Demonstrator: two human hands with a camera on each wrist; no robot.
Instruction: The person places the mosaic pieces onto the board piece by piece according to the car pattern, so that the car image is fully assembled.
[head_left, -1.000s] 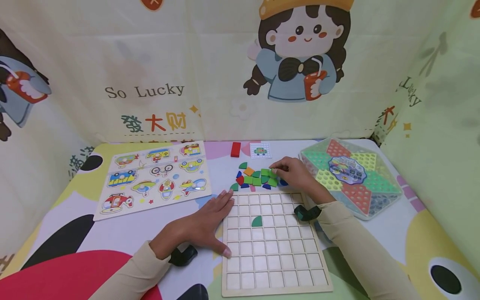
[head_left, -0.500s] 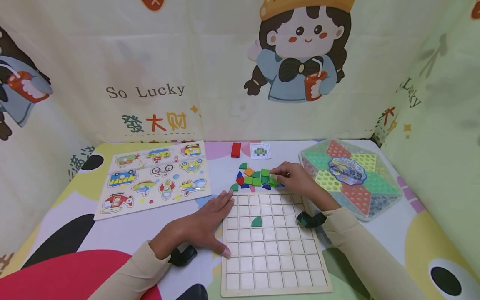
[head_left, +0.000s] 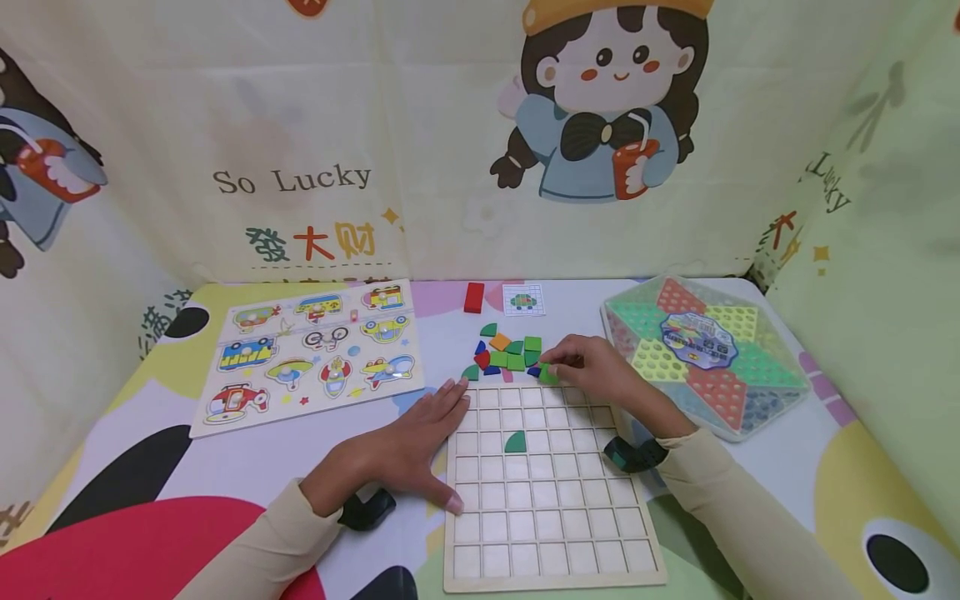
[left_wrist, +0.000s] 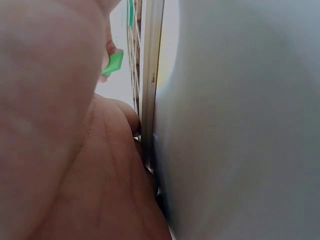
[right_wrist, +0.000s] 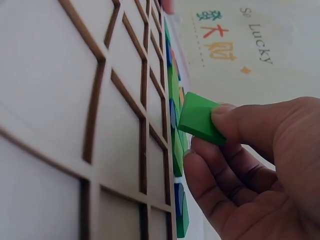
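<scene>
My right hand [head_left: 600, 371] pinches a green square tile [right_wrist: 200, 117] between thumb and fingers, just past the far edge of a wooden grid board [head_left: 551, 492]. In the right wrist view the tile is lifted and tilted beside the board's rim. A loose cluster of small green, blue, red and orange pieces lies beyond that rim, among them a green square [head_left: 516, 362] and an orange piece [head_left: 498, 342]. One dark green quarter-circle piece [head_left: 515, 442] sits in a cell of the board. My left hand [head_left: 408, 450] rests with fingers spread along the board's left edge.
Behind the pieces lie a red block [head_left: 474, 297] and a small card [head_left: 523, 300] with a green car pattern. A vehicle puzzle board [head_left: 281, 337] is at the left. On the right lies a hexagonal clear-lidded game case [head_left: 738, 354], close to my right forearm.
My right hand has drawn back a little toward the board and slightly right, with the green square tile in its fingers. My left hand stays in place.
</scene>
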